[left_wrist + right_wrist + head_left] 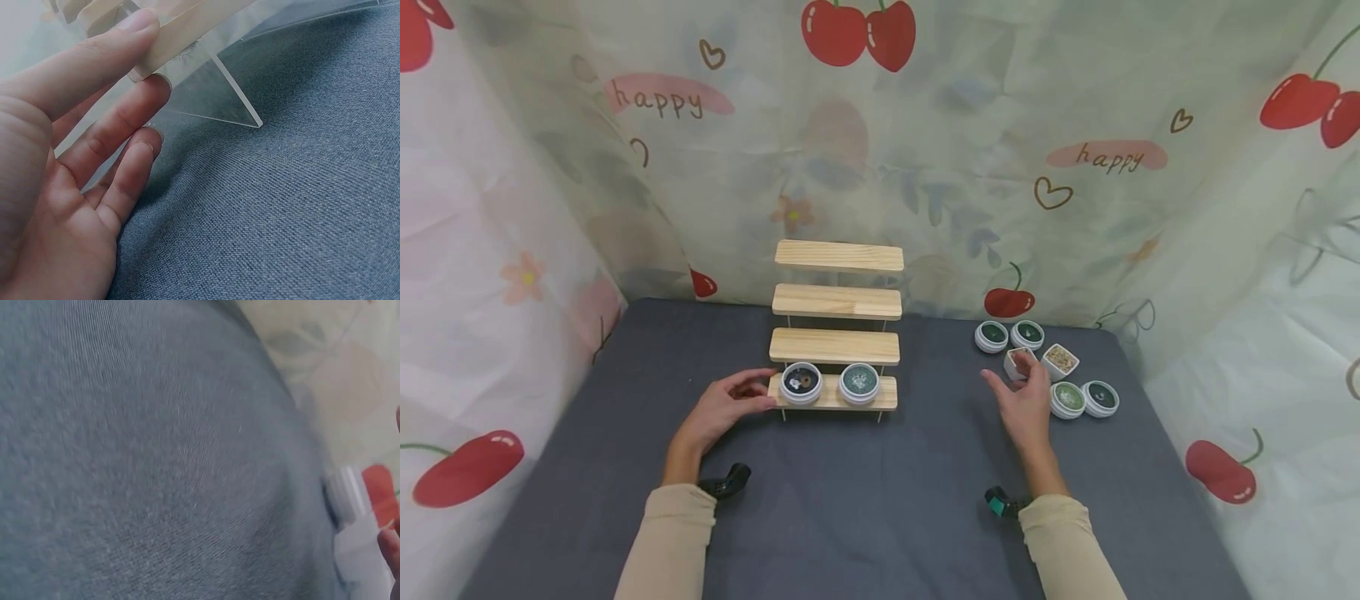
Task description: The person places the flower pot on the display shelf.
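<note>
Were my left hand [718,412] to tug the four-tier pale wooden shelf [835,345], the two round white pots [801,385] on its near step might slide; my thumb and forefinger pinch that step's left end. It stands level on clear supports. My right hand [1027,408], thumb spread, seems to grasp nothing over the small square white pot [1012,367], right of the shelf.

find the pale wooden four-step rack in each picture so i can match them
Head: the pale wooden four-step rack stands just left of centre.
Left wrist: along the top; the left hand pinches one end of its lowest step.
Right wrist: not in it.
Shared landmark: the blue-grey woven cloth, which shows in all three views.
</note>
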Demonstrator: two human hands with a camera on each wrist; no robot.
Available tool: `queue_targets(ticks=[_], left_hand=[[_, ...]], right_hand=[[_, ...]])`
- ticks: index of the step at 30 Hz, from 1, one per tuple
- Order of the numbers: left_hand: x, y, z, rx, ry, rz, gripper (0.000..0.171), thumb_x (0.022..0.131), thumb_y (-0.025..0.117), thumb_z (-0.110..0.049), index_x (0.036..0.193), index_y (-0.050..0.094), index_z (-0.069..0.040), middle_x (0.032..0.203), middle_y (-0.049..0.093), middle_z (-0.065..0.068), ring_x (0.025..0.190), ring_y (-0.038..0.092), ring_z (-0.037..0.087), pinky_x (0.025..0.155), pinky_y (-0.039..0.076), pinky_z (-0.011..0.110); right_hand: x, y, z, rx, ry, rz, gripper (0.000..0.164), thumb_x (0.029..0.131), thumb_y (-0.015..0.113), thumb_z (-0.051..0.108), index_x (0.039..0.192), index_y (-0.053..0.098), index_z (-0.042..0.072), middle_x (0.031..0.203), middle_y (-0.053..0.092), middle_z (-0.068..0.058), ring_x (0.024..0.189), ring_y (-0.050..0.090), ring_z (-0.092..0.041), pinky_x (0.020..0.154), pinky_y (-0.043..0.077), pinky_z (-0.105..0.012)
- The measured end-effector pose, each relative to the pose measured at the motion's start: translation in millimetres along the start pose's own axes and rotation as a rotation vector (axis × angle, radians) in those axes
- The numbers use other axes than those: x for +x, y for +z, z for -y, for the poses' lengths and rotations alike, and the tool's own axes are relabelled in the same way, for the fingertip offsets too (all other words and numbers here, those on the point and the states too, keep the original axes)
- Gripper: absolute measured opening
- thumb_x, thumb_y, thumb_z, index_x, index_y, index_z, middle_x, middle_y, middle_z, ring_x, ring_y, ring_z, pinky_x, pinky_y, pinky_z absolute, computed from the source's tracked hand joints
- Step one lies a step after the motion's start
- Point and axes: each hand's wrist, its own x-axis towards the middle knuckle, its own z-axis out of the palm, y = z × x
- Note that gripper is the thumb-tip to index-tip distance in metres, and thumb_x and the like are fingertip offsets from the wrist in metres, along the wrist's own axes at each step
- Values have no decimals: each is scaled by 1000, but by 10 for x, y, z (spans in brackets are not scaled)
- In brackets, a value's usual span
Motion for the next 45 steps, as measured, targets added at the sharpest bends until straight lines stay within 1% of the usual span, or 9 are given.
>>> queue_targets(ticks=[5, 9, 12, 18, 29, 32, 37, 41, 45], left_hand=[[5, -1, -6, -3, -1, -3, 69, 85, 84, -38, 144, 57, -16, 113, 69, 9, 97, 62, 14, 82, 50, 23], [7, 4, -14, -18, 8, -2, 70, 83, 85, -41, 143, 59, -17, 110, 69, 7, 96, 63, 13, 82, 50, 23], [12, 3, -13, -22, 12, 2, 69, 83, 85, -40, 143, 59, -17, 110, 69, 7, 96, 63, 12, 82, 50, 23], [12, -5, -13, -19, 14, -3, 69, 83, 85, -40, 142, 59, -17, 109, 69, 5, 96, 63, 12, 82, 50, 23], [-1, -8, -10, -10, 13, -2, 69, 83, 85, -41, 142, 59, -17, 110, 69, 8, 96, 62, 15, 82, 50, 23], [-4, -4, 0, -3, 12, 2, 69, 83, 85, -41, 142, 59, -17, 111, 68, 9, 96, 61, 16, 82, 50, 24], [-5, -1, 20, -1, 14, -4, 68, 83, 85, -40, 142, 59, -16, 111, 68, 9, 95, 61, 15, 81, 50, 24], [1, -3, 31, -7, 15, 3, 68, 83, 85, -39, 142, 59, -16, 110, 69, 8, 94, 62, 14, 81, 50, 24], [6, -11, 22, -17, 13, 1, 68, 83, 85, -39, 142, 59, -16, 109, 68, 7, 95, 62, 14, 81, 51, 24]], right_hand=[[72, 6, -126, -60, 4, -60, 70, 83, 86, 21, 139, 52, -3, 131, 51, -28, 120, 50, -41, 95, 43, -45], [135, 0, -201, -112, 7, -98, 73, 82, 87, 23, 139, 51, -4, 130, 48, -29, 119, 44, -43, 98, 36, -51], [166, -1, -214, -116, 49, -104, 75, 82, 87, 25, 140, 49, -4, 133, 46, -29, 125, 41, -43, 105, 32, -56], [260, 60, -242, -106, 123, -136, 81, 82, 86, 31, 143, 45, -4, 141, 42, -30, 134, 37, -45, 112, 31, -57], [257, 217, -282, -112, 81, -245, 77, 78, 90, 25, 136, 50, -6, 133, 48, -32, 128, 39, -48, 110, 28, -56], [247, 252, -277, -126, 125, -252, 76, 79, 89, 26, 137, 51, -5, 132, 49, -31, 127, 40, -48, 110, 29, -56], [227, 315, -276, -140, 203, -222, 75, 84, 85, 28, 139, 47, -6, 134, 46, -33, 128, 39, -50, 112, 29, -57], [245, 366, -324, -92, 278, -229, 74, 84, 84, 28, 137, 49, -9, 133, 48, -34, 129, 42, -49, 114, 31, -54], [308, 400, -368, -41, 345, -242, 72, 83, 84, 33, 134, 53, -7, 130, 51, -30, 128, 45, -45, 115, 32, -50]])
